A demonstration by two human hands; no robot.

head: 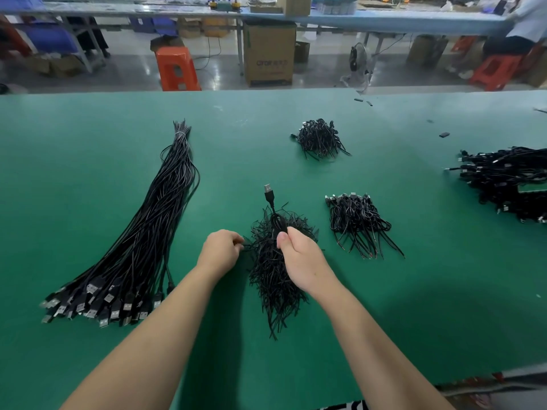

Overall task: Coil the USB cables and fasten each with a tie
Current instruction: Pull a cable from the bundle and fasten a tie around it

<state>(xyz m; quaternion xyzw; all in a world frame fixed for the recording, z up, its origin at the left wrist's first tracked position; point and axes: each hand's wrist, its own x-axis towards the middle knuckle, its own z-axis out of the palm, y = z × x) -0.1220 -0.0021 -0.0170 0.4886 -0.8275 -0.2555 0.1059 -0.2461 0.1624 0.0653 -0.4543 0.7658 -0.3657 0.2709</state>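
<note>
Room: a workshop floor with long benches, an orange stool (177,68) and a cardboard box (269,53) behind the green worktop (414,306)
Head view, left side: a long bundle of straight USB cables (154,232) lies on the worktop, tied near its far end, plugs fanned out at the near end
Head view, centre: a heap of black ties (275,273) lies between the two forearms
Right hand (299,255): its grip is closed round a coiled cable (276,221), thumb pressing the loops, the USB plug (268,193) standing out on the far side
Left hand (220,250): fingertips curled at the edge of the tie heap, seemingly pinching one tie; too fine to be sure
Done work: three piles of coiled cables (319,139), (359,223), (509,180) lie further off and to the right
Handling, as I judge it: the cable is light and springy, so the coil would open if the thumb lets go; best held across the middle of the loops. The ties look thin, bendy and prone to tangle, so pick one by its end
</note>
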